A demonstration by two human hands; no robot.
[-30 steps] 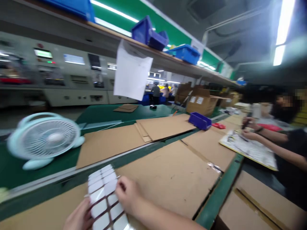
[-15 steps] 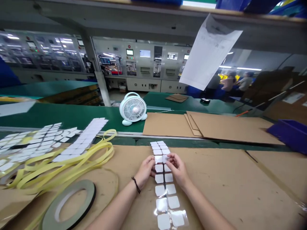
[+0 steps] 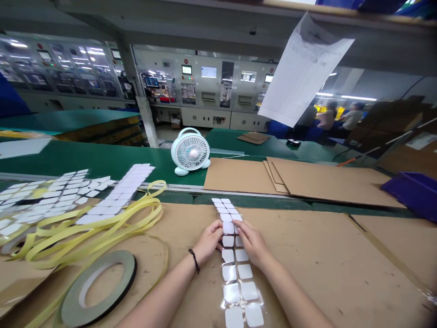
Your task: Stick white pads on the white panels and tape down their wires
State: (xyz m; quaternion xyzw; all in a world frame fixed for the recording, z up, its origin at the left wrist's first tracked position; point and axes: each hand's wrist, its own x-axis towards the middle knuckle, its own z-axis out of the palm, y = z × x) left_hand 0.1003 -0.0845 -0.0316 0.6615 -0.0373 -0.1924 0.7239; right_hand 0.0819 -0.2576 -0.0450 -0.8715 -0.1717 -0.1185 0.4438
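Left hand (image 3: pixel 209 240), right hand (image 3: pixel 253 242) closed in; strip (image 3: pixel 244 272) 2-wide white sq.

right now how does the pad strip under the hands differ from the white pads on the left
The clear strip of white square pads runs in two neat columns, left hand and right hand on it; the loose white square pads at left spread wide, untouched. The strip lies on brown cardboard; the loose pads lie among yellow bands. Both hold small white squares.
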